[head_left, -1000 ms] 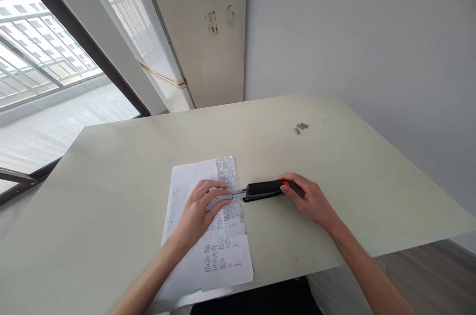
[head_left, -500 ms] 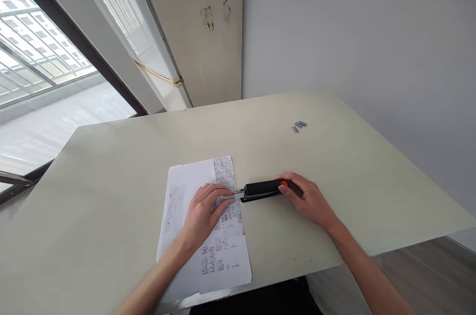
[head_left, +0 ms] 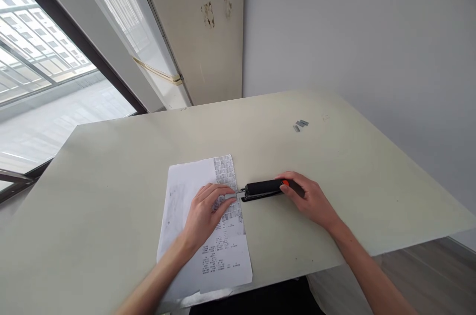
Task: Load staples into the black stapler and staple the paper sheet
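silver piece (head_left: 230, 196) pinched at the nose of the stapler (head_left: 264, 187)

taking the stapler as the hub of a clock, with twelve at the far edge of the table (head_left: 111, 176), its black body lies along the nine-to-three line, nose towards nine. the left hand (head_left: 204, 208), at nine, has thumb and fingertips closed on the silver piece that juts from the nose; whether that is the stapler's own inner rail or a loose strip cannot be told at this size. the right hand (head_left: 308, 201), at three, grips the back end, thumb beside the orange patch (head_left: 285, 183). so both hands are pinching, neither spread. the paper (head_left: 225, 250) lies from seven round to ten, under the left hand, and a few grey metal strips (head_left: 302, 123), which look like staples, lie well apart at one o'clock.

as for trouble, the hold on the silver piece looks narrow, so smooth metal might slip from the fingertips; a crooked pull towards eight or ten might jam it at the nose. if the piece is spring-loaded, a thumb landing on the orange patch by accident might make it jump. should the right hand loosen, the stapler might swivel. the paper could crease if the left hand bears down, though whether the two touch is hidden
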Action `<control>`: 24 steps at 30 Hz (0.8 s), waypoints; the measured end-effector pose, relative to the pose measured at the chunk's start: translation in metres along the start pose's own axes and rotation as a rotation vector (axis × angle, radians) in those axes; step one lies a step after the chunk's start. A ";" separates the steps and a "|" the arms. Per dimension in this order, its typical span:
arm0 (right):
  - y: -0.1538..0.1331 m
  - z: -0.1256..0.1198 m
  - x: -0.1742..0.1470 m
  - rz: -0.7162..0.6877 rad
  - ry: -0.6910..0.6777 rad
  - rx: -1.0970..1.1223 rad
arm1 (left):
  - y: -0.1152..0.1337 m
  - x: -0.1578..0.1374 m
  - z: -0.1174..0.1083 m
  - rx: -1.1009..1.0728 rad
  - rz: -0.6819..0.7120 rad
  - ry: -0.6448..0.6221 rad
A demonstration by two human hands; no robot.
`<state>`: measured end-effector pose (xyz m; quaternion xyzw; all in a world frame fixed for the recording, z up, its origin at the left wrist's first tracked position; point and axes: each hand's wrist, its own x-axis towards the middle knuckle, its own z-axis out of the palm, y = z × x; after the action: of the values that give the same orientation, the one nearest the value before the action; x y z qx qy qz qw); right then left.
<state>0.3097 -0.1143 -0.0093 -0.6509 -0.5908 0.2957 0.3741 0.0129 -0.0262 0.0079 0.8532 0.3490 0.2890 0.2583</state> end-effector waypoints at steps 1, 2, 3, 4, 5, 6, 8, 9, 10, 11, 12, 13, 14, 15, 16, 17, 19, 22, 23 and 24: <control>0.000 0.000 0.000 -0.001 0.000 -0.001 | 0.000 0.000 0.000 -0.005 0.005 0.004; 0.001 0.000 0.000 -0.001 0.000 -0.004 | 0.001 0.000 0.000 -0.008 0.009 0.007; 0.001 0.000 0.000 -0.003 0.002 -0.008 | 0.001 -0.001 0.001 -0.009 0.012 0.012; 0.001 0.000 0.000 -0.005 0.002 -0.014 | 0.001 -0.001 0.001 -0.008 0.014 0.015; 0.001 0.000 0.000 -0.007 0.002 -0.020 | 0.001 -0.001 0.001 -0.006 0.015 0.015; 0.001 0.000 0.000 -0.008 0.002 -0.025 | 0.000 -0.001 0.002 -0.005 0.015 0.016; 0.000 -0.001 0.000 -0.011 0.008 -0.032 | 0.000 -0.001 0.002 -0.005 0.014 0.015; -0.001 -0.001 0.000 -0.012 0.011 -0.034 | 0.000 -0.001 0.002 -0.007 0.013 0.015; -0.002 -0.001 0.000 -0.012 0.011 -0.034 | 0.000 -0.002 0.002 -0.009 0.014 0.015; -0.002 -0.001 0.000 -0.011 0.009 -0.033 | 0.000 -0.002 0.002 -0.012 0.017 0.016; -0.003 -0.001 0.000 -0.008 0.007 -0.032 | 0.000 -0.002 0.002 -0.016 0.020 0.017; -0.003 -0.001 0.000 -0.005 0.004 -0.029 | -0.001 -0.002 0.002 -0.019 0.024 0.017; -0.002 -0.001 0.000 -0.002 0.001 -0.024 | -0.001 -0.002 0.002 -0.021 0.026 0.018; -0.002 -0.001 0.000 -0.001 0.001 -0.020 | -0.002 -0.002 0.002 -0.023 0.028 0.019; -0.002 -0.001 0.000 0.000 -0.002 -0.015 | -0.002 -0.002 0.003 -0.026 0.027 0.019; -0.001 0.000 0.000 0.001 -0.003 -0.011 | -0.003 -0.003 0.003 -0.028 0.024 0.019; 0.000 0.000 0.000 0.004 -0.007 -0.003 | -0.004 -0.003 0.004 -0.032 0.016 0.017; 0.001 0.000 0.000 0.007 -0.008 0.007 | -0.005 -0.002 0.004 -0.043 0.007 0.014; 0.002 0.000 -0.001 0.007 -0.007 0.010 | -0.004 -0.002 0.004 -0.048 0.005 0.017; 0.002 0.001 -0.001 0.007 -0.007 0.012 | -0.004 -0.002 0.004 -0.052 0.002 0.020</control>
<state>0.3102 -0.1148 -0.0112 -0.6496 -0.5880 0.3029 0.3748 0.0127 -0.0259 0.0017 0.8437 0.3430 0.3066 0.2767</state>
